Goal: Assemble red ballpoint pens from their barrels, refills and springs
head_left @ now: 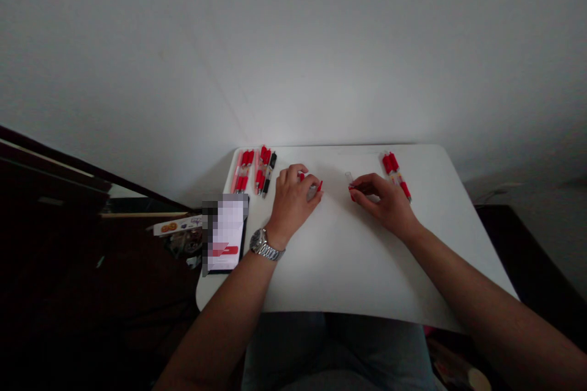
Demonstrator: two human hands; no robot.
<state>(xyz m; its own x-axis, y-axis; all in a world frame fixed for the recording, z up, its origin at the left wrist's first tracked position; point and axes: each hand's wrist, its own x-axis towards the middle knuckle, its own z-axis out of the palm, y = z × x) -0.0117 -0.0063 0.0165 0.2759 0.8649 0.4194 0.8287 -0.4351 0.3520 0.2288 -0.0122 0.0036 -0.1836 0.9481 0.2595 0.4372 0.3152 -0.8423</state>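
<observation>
My left hand (296,195), with a metal watch (263,244) on its wrist, curls over the left-middle of the white table. Its fingers close on a red and clear pen part (320,186), mostly hidden by the hand. To the right, my right hand (383,198) pinches a clear pen barrel (348,178) with a red grip between thumb and fingers. The barrel's clear end points up and away from me. A gap of bare tabletop separates the two hands. Just beyond my right hand lie red pens (391,163), side by side.
Several red pens (244,165) and a black pen (270,175) lie at the table's (339,269) far left. A phone (229,232) with a lit, partly blurred screen rests along the left edge. Behind the table rises a grey wall (321,61).
</observation>
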